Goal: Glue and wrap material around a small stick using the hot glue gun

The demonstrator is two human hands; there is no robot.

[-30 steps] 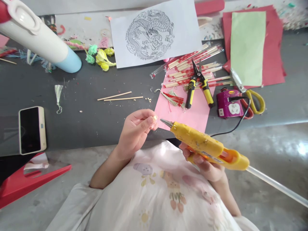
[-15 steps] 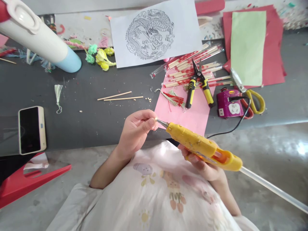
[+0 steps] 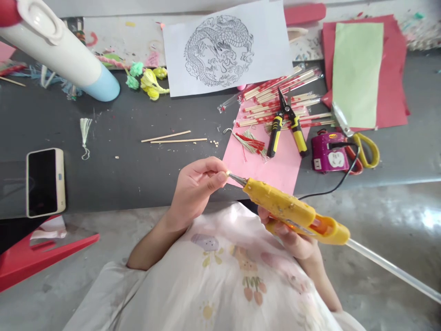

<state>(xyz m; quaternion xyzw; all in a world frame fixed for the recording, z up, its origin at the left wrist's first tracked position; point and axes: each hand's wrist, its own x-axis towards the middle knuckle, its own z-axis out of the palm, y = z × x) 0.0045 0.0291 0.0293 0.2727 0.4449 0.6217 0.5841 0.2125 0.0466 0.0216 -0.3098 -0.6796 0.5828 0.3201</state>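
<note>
My right hand (image 3: 292, 239) is wrapped round a yellow hot glue gun (image 3: 279, 197), with a long clear glue stick (image 3: 396, 269) jutting from its back end. The gun's metal nozzle (image 3: 237, 179) points left at my left hand (image 3: 198, 188). Thumb and forefinger of that hand pinch a tiny pale piece (image 3: 228, 173), right at the nozzle tip; its kind is too small to make out. Beyond the hands lie two thin wooden sticks (image 3: 179, 140) and several small cut bits (image 3: 214, 143) on the grey table (image 3: 138, 179).
Yellow-black pliers (image 3: 284, 124) and a tassel (image 3: 251, 142) rest on pink paper (image 3: 282, 170). Wrapped chopsticks (image 3: 275, 89), scissors (image 3: 367, 149) and a purple socket box (image 3: 329, 151) with the black cord lie right. A phone (image 3: 44, 181) and white bottle (image 3: 69, 50) are left.
Both hands and the glue gun appear slightly further right, along with a small shift of the whole view. The pinch and the grip on the gun stay the same.
</note>
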